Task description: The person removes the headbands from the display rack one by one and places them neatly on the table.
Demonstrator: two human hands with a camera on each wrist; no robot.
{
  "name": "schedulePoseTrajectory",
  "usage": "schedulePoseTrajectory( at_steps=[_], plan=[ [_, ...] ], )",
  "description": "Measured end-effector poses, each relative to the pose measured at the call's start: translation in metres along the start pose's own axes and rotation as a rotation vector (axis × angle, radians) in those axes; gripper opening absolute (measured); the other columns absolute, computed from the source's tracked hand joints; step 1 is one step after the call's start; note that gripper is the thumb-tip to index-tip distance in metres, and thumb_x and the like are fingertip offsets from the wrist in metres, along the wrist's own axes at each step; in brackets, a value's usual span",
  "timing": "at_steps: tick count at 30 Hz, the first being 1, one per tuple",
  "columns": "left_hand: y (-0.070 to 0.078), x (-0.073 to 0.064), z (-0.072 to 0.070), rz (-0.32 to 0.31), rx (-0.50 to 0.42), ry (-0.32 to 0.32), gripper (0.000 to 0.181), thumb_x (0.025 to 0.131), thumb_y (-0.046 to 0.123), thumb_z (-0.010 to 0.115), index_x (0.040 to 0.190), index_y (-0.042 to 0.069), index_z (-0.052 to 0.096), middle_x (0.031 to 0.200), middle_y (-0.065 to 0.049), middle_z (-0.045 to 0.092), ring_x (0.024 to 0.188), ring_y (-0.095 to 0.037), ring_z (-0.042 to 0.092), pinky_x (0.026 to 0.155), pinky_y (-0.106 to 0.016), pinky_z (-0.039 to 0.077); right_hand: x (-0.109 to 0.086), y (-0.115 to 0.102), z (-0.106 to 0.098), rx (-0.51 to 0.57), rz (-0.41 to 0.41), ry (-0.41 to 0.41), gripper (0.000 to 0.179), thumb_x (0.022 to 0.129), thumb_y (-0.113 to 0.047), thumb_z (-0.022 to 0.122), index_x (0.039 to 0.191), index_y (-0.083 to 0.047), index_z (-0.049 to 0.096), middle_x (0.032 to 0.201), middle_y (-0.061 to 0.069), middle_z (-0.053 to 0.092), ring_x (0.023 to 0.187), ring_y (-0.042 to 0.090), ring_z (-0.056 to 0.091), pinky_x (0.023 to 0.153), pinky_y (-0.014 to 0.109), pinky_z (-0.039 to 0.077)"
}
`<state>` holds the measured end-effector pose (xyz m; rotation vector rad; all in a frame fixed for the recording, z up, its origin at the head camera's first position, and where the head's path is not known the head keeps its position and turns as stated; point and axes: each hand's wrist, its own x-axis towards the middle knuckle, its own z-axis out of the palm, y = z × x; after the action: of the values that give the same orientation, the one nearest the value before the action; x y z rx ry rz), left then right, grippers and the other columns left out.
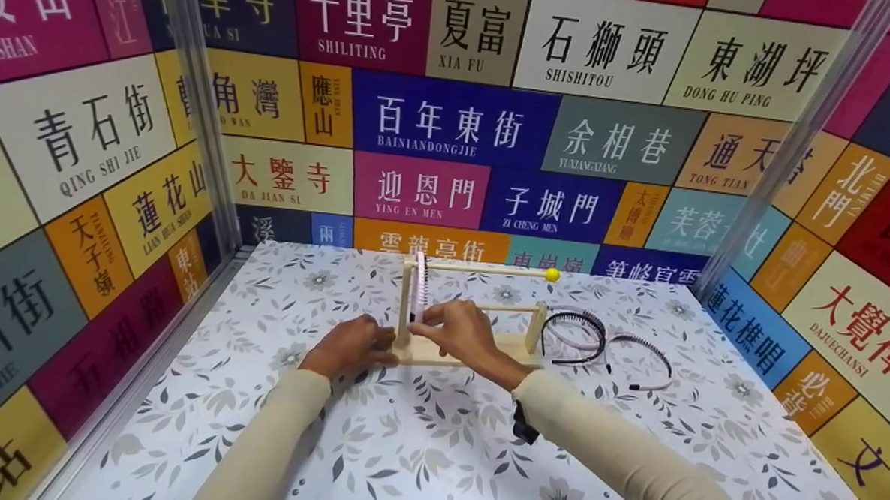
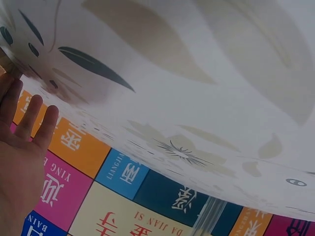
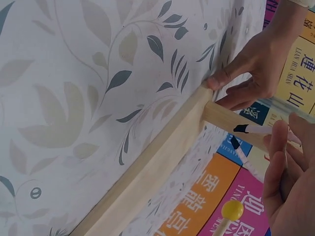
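A wooden stand (image 1: pixel 449 350) has a base, two posts and two rods; a yellow ball (image 1: pixel 552 274) tips the upper rod. Over that rod, close to the left post, hangs a pale pink toothed headband (image 1: pixel 422 288) with black ends. My right hand (image 1: pixel 460 330) pinches the headband near its lower ends, though fingers partly hide the contact. At the base's left end, my left hand (image 1: pixel 351 346) holds the stand, thumb against the base corner in the right wrist view. Only part of the left hand's fingers (image 2: pixel 35 115) shows in the left wrist view.
Right of the stand lie a black headband (image 1: pixel 601 341), a pale pinkish one (image 1: pixel 568 310) partly behind it, and another toothed headband (image 1: pixel 664 357). A flower-patterned cloth (image 1: pixel 423 446) covers the table. Walls with coloured lettered panels (image 1: pixel 454 118) rise behind and at both sides.
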<state>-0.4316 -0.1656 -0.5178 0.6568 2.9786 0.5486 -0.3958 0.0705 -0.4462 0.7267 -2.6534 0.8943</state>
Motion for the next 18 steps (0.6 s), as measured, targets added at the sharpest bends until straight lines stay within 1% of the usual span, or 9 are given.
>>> schedulePoseTrajectory(
  at_steps=[4,8,11,14,18],
  plan=[
    [0.0016,0.0014,-0.0002,-0.023,-0.001,-0.016,0.05,0.091,0.046,0.078,0.136,0.026,0.071,0.108,0.0,0.064,0.094,-0.016,0.055,0.09,-0.039,0.05,-0.0013,-0.0008,-0.0001,-0.005,-0.009,0.023,0.021,0.092,-0.044,0.079,0.097,-0.024,0.085,0.093,-0.005,0.08,0.041,0.001,0.059,0.04,0.026,0.048],
    [0.0023,0.0022,-0.0003,-0.014,0.008,-0.027,0.052,0.092,0.047,0.077,0.139,0.027,0.068,0.109,0.002,0.065,0.097,-0.015,0.055,0.091,-0.039,0.05,-0.0031,-0.0001,-0.0006,0.001,-0.017,0.031,0.018,0.096,-0.04,0.076,0.096,-0.024,0.084,0.089,-0.008,0.079,0.041,0.001,0.058,0.038,0.026,0.045],
    [0.0019,0.0024,0.0002,-0.005,0.008,-0.027,0.052,0.092,0.046,0.077,0.14,0.026,0.068,0.108,0.002,0.065,0.097,-0.015,0.055,0.09,-0.039,0.05,-0.0047,0.0013,-0.001,0.0,-0.027,0.036,0.019,0.098,-0.039,0.073,0.098,-0.023,0.084,0.089,-0.009,0.079,0.041,0.004,0.059,0.037,0.026,0.045],
    [0.0009,0.0018,0.0007,0.005,0.003,-0.018,0.05,0.092,0.045,0.078,0.138,0.026,0.069,0.105,0.003,0.065,0.095,-0.015,0.054,0.087,-0.039,0.05,-0.0061,0.0026,-0.0018,-0.001,-0.037,0.043,0.021,0.1,-0.04,0.07,0.098,-0.023,0.083,0.095,-0.006,0.08,0.042,0.01,0.063,0.038,0.025,0.044],
    [-0.0008,0.0009,0.0014,0.051,0.035,-0.002,0.042,0.092,0.045,0.078,0.128,0.025,0.075,0.101,0.003,0.065,0.092,-0.016,0.055,0.084,-0.038,0.05,-0.0071,0.0044,-0.0047,0.003,-0.03,0.055,0.021,0.1,-0.041,0.07,0.099,-0.024,0.082,0.1,-0.002,0.08,0.041,0.013,0.063,0.037,0.024,0.038]
  ],
)
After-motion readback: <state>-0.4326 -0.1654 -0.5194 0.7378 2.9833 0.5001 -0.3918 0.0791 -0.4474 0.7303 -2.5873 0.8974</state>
